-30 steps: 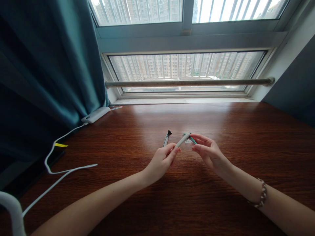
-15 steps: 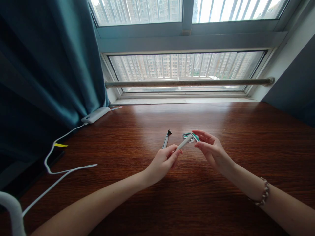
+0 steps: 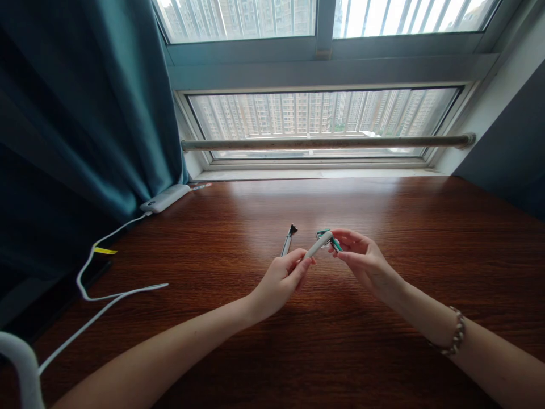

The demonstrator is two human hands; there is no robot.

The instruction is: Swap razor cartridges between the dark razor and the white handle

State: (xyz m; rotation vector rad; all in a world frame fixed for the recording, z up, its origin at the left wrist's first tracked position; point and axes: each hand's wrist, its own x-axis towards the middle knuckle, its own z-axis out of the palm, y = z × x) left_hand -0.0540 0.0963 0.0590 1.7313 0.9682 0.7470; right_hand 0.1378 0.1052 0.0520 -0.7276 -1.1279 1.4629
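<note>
My left hand [image 3: 286, 275] is closed around a pale razor handle [image 3: 318, 245], whose upper end points away and to the right. At that end, the thumb and fingers of my right hand [image 3: 361, 254] pinch a green and white razor head [image 3: 335, 245]. The head sits against or just beside the handle's tip; I cannot tell whether the two are joined. Behind the handle, another green-edged razor head [image 3: 322, 233] lies on the table, partly hidden. A silver handle with a black end [image 3: 288, 241] lies just beyond my left hand, its lower part covered by the fingers.
The brown wooden table [image 3: 404, 341] runs up to the window. At the left are a white power strip [image 3: 165, 199] by a blue curtain [image 3: 97, 113] and a white cable [image 3: 85, 272] with a yellow tag [image 3: 105, 251]. A metal rail [image 3: 323, 144] crosses the window.
The right-hand fingers have turned the razor head slightly and shifted it a little down at the handle's tip. My left hand and the things on the table look almost unmoved.
</note>
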